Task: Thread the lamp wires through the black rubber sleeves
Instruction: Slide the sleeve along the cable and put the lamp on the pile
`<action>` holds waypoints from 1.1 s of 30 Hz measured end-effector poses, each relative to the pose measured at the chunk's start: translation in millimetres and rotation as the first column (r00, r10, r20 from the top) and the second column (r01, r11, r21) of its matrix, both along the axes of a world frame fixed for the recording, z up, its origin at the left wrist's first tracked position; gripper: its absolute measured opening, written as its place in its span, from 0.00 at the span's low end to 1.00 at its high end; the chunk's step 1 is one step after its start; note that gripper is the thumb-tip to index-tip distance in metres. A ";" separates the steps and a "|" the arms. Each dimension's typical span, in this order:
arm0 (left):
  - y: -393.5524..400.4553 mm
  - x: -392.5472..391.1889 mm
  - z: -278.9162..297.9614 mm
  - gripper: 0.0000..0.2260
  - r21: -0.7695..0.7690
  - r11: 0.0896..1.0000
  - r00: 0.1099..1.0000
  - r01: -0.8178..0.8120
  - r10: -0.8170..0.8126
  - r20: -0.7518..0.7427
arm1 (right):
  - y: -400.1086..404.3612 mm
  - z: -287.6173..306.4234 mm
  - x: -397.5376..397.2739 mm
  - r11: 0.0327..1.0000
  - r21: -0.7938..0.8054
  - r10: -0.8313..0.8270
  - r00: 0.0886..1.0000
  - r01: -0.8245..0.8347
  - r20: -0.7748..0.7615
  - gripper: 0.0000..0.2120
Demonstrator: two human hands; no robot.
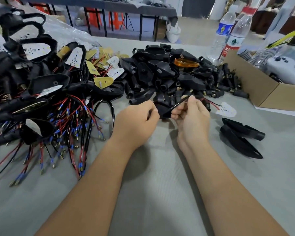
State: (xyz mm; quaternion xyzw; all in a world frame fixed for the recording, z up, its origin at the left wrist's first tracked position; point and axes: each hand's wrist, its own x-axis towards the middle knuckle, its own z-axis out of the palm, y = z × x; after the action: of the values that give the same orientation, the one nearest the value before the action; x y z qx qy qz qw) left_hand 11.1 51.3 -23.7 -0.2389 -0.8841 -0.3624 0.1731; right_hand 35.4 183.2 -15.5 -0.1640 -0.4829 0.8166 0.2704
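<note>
Both hands meet over the middle of the grey table. My left hand (140, 116) is curled around the left end of a black lamp housing (163, 113), which is partly hidden between the hands. My right hand (191, 113) pinches a thin black wire (179, 103) that runs up from the housing. Red and black wires (211, 103) trail right from behind the right hand to a white LED board (226, 110) lying on the table. A heap of black rubber sleeves and housings (169, 74) lies just beyond the hands.
Wired lamp assemblies with red, black and blue-tipped leads (41, 103) are piled at the left. Two black housings (242, 137) lie at the right. A cardboard box (262, 89) and two plastic bottles (232, 34) stand at the far right.
</note>
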 end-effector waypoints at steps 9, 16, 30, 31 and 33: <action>-2.3 -12.8 -4.6 0.17 -0.173 0.943 0.957 -0.284 0.291 0.015 | -14.5 -4.4 -2.7 0.951 0.305 0.026 0.996 -0.049 0.080 0.08; -9.0 -18.1 -4.7 0.09 -0.097 0.924 0.925 -0.369 0.375 0.056 | -4.8 -0.8 3.0 0.951 0.191 -0.241 0.970 0.244 -0.037 0.11; -11.3 -20.3 -1.7 0.10 -0.057 0.939 0.926 -0.341 0.345 0.154 | -3.7 3.6 5.3 0.990 0.039 -0.138 0.990 0.139 -0.010 0.18; -11.5 -20.1 -0.8 0.10 0.008 0.931 0.918 -0.365 0.359 0.168 | -3.6 3.9 5.4 0.991 0.033 -0.131 0.991 0.131 -0.006 0.18; -12.3 -21.5 0.1 0.09 0.144 0.907 0.907 -0.396 0.361 0.216 | -3.2 4.2 5.5 0.993 0.026 -0.113 0.994 0.113 -0.002 0.18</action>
State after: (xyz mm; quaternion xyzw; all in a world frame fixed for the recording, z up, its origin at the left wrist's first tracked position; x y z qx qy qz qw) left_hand -10.4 39.0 -23.6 -0.0104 -0.8884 -0.4227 0.1789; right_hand 40.9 180.0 -11.2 -0.1876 -0.4833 0.7936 0.3185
